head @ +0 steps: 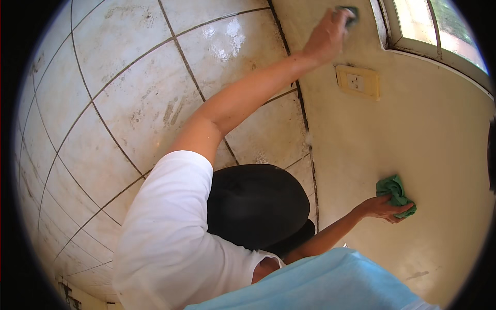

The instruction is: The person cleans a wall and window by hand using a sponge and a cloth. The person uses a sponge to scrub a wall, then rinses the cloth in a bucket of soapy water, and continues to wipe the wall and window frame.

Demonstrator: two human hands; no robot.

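My left hand (327, 37) is raised at the top, at the end of a bare forearm, and grips a small dark green and white scrubbing pad (350, 14) against the yellowish painted wall (410, 135). The hand and pad are slightly blurred. Lower right, my right hand (383, 211) has its fingers closed around a crumpled green cloth (395, 190), which lies against or very close to the same wall. Part of the cloth sticks out above the fingers and part below. The fingertips around the pad are hard to make out.
A yellowed electrical outlet (358, 82) sits on the wall beneath the window frame (418, 48). Large stained floor tiles (143, 100) with dark joints meet the wall's base. My bent knee in black trousers (257, 205) is close to the wall. A light blue fabric (310, 283) covers the bottom.
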